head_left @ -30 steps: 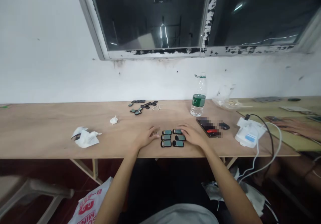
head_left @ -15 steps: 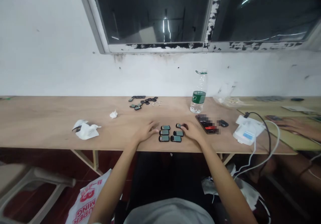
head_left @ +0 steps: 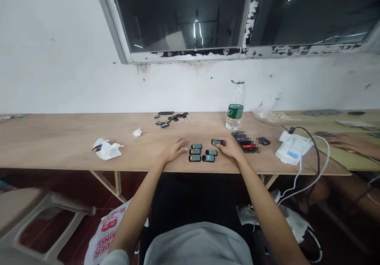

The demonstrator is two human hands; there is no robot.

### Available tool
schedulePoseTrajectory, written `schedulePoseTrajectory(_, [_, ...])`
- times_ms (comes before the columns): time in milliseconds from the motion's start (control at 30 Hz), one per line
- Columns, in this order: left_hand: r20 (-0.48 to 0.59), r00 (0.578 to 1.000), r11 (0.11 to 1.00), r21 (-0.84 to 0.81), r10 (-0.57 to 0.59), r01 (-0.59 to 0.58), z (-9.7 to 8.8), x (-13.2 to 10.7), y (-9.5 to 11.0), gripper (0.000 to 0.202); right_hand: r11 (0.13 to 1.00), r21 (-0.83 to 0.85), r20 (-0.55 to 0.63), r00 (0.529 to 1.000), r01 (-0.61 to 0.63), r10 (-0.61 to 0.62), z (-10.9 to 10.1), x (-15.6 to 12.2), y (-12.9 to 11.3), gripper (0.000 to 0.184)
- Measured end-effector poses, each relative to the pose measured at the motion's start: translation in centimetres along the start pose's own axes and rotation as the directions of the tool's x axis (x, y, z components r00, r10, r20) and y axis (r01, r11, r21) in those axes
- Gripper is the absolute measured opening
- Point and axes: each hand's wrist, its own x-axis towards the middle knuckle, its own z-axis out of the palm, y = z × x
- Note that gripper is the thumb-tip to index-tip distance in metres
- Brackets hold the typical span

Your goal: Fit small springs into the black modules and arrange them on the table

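Observation:
Several small dark devices with teal screens (head_left: 196, 152) lie in two short columns near the front edge of the wooden table (head_left: 59, 138). My left hand (head_left: 173, 151) rests flat on the table just left of them, fingers stretched out. My right hand (head_left: 231, 148) pinches one teal-screen device (head_left: 216, 142) at the top right of the group, pulled slightly away from the others.
More small dark parts (head_left: 170, 118) lie further back. Crumpled white tissues (head_left: 107, 149) sit at the left. A water bottle (head_left: 235, 106), a phone (head_left: 245, 142), a white box with cables (head_left: 292, 151) and another person's hand (head_left: 350, 142) are at the right.
My right hand has closed on the top-right device and drawn it a little to the right, away from the group. My left hand stays put. The camera view shifted slightly.

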Motion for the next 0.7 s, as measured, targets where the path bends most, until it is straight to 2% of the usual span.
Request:
schedulePoseTrajectory(133, [-0.116, 0.986, 0.992, 0.065, 0.116, -0.109, -0.4, 0.6, 0.3, 0.043, 0.999, 0.042, -0.090, 0.996, 0.005, -0.001, -0.6, -0.1, -1.8, 0.024])
schedulePoseTrajectory(300, [-0.291, 0.934, 0.978, 0.051, 0.209, -0.203, -0.2, 1.3, 2.6, 0.032, 0.976, 0.204, -0.085, 0.995, 0.077, -0.060, -1.3, -1.2, -5.7, 0.024])
schedulePoseTrajectory(400, [-0.263, 0.934, 0.970, 0.068, 0.242, -0.232, 0.5, 1.4, 4.3, 0.032, 0.942, 0.314, -0.038, 0.993, 0.116, -0.110, -1.0, -2.0, -7.6, 0.027])
schedulePoseTrajectory(500, [-0.220, 0.924, 0.949, 0.114, 0.314, -0.296, 1.3, 1.4, 5.3, 0.032, 0.923, 0.356, -0.035, 0.990, 0.143, -0.140, -0.5, -2.5, -8.4, 0.029])
schedulePoseTrajectory(700, [-0.327, 0.823, 0.880, 0.268, 0.465, -0.391, 2.0, 1.4, 4.9, 0.033, 0.858, 0.487, -0.041, 0.985, 0.164, -0.165, -0.1, -2.5, -8.3, 0.039])
